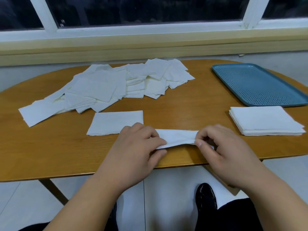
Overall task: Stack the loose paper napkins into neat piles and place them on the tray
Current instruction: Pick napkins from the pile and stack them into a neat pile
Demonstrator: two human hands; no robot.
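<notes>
Napkin (177, 136), lower centre of frame: thin, limp, feather-light, tear-prone; best pinched at opposite edges. Left hand (138, 147) and right hand (223, 147) each pinch one end, above the counter (166, 104). Loose heap (106, 85) upper left; tray (256, 84) upper right, bare.

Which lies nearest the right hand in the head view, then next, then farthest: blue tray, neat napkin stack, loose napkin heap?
1. Neat napkin stack, just right of the right hand.
2. Blue tray, behind the stack.
3. Loose napkin heap, far left.
</notes>
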